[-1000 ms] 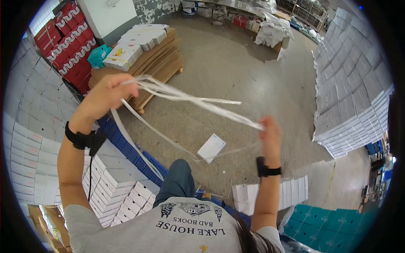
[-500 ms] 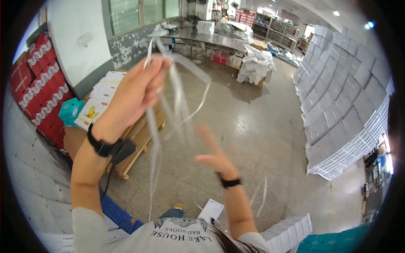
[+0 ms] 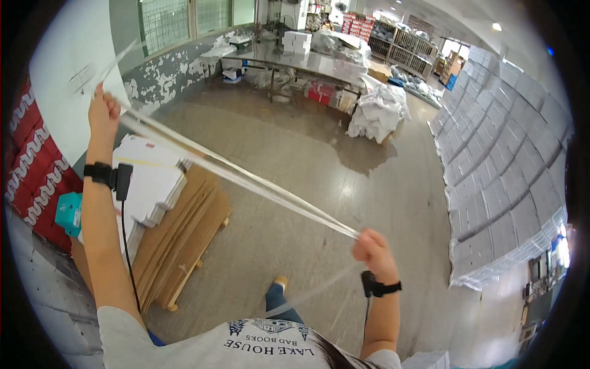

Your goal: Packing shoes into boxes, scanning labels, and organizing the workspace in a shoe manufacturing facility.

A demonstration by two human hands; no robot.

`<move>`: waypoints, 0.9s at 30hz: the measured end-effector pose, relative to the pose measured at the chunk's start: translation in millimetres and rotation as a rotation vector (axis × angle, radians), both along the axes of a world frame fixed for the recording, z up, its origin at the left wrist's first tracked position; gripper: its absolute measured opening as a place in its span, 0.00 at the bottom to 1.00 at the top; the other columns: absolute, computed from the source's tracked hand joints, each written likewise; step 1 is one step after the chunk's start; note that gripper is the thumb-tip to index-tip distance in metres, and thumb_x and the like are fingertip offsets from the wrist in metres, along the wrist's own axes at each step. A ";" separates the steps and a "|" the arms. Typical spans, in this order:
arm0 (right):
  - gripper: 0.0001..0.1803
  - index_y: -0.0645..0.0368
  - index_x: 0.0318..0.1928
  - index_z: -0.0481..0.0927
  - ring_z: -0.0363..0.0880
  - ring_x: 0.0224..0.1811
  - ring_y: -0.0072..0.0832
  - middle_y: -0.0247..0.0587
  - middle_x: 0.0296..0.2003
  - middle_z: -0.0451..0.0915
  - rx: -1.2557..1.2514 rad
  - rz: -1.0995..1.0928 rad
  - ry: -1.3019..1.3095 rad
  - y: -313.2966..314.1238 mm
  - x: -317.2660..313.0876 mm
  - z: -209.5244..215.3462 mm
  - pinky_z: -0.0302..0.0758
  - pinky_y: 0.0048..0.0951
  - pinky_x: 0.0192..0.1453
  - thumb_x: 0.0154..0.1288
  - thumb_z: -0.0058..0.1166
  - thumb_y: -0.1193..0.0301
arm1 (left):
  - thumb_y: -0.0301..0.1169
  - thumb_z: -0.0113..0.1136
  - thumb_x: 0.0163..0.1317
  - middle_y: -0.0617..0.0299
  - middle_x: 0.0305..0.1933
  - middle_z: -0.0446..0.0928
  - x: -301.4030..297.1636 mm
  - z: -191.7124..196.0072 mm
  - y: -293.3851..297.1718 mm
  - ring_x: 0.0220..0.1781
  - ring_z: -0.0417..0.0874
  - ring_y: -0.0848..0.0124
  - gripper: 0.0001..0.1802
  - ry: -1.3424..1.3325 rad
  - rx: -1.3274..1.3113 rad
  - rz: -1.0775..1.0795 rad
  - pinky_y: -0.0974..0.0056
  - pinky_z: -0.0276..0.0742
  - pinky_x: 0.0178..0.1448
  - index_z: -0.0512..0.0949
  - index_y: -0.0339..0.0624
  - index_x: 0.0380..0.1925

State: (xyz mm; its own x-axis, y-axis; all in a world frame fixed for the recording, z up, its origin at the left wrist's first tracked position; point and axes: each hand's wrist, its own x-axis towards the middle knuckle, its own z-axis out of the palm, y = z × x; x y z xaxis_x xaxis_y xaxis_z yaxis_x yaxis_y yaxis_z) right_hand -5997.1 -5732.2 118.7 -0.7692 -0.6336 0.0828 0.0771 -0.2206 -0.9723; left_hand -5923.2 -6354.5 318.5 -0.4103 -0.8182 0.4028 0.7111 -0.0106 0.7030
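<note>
Several strands of whitish plastic strapping [image 3: 246, 178] stretch in a slanting line between my two raised hands. My left hand [image 3: 104, 111], high at the far left, is closed around one end, and a short loose tail sticks up past it. Lower and to the right, my right hand [image 3: 375, 249] is closed in a fist on the other end. From below it a blurred loose strand trails toward my leg. Both wrists wear black bands with small dark devices, and a cable runs down my left forearm.
Flat brown cardboard [image 3: 178, 234] and white printed sheets [image 3: 147, 175] lie on a wooden pallet at left. Red boxes [image 3: 43, 178] are stacked beyond a teal box [image 3: 69, 214]. A wall of white cartons [image 3: 504, 166] stands at right. A long table [image 3: 270, 55] holds goods at the back.
My hands have moved far apart, the left up and leftward, the right lower and rightward. My right hand, previously open, has closed on the strapping, and the dangling strands are now pulled straight.
</note>
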 end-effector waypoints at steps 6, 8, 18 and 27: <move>0.18 0.49 0.25 0.64 0.50 0.17 0.14 0.19 0.16 0.55 -0.082 -0.174 0.118 -4.9 -194.3 48.9 0.49 0.23 0.22 0.75 0.48 0.62 | 0.40 0.48 0.74 0.74 0.18 0.55 -95.7 -91.5 -183.5 0.14 0.51 0.81 0.09 -0.195 0.112 0.219 0.72 0.47 0.15 0.71 0.50 0.38; 0.18 0.49 0.25 0.65 0.50 0.17 0.14 0.19 0.16 0.55 -0.059 -0.170 0.109 -18.2 -255.9 69.0 0.48 0.23 0.22 0.75 0.48 0.61 | 0.40 0.48 0.74 0.73 0.19 0.56 -120.8 -108.5 -212.2 0.15 0.51 0.81 0.09 -0.192 0.152 0.225 0.73 0.47 0.15 0.73 0.49 0.44; 0.17 0.48 0.25 0.67 0.49 0.15 0.12 0.19 0.15 0.56 -0.022 -0.358 0.257 -182.1 -584.6 127.1 0.47 0.21 0.20 0.74 0.50 0.64 | 0.35 0.55 0.70 0.72 0.22 0.66 -328.9 -194.8 -302.0 0.17 0.61 0.82 0.08 -0.549 0.232 -0.091 0.74 0.56 0.16 0.72 0.48 0.45; 0.19 0.47 0.23 0.64 0.49 0.15 0.10 0.18 0.18 0.54 0.096 -0.510 0.229 -311.9 -842.0 185.9 0.46 0.19 0.18 0.71 0.55 0.65 | 0.46 0.58 0.66 0.58 0.26 0.78 -665.1 -204.6 -384.7 0.27 0.79 0.65 0.22 -1.630 -0.289 -0.341 0.59 0.76 0.33 0.75 0.39 0.23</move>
State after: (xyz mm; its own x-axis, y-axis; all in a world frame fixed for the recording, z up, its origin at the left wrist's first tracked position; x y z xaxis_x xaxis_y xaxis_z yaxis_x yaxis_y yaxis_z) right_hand -6839.2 -6044.1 304.6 -0.9490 -0.1992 0.2442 -0.2318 -0.0840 -0.9691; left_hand -6588.4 -6739.2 113.9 -0.6494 -0.5917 -0.4777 -0.7116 0.2512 0.6561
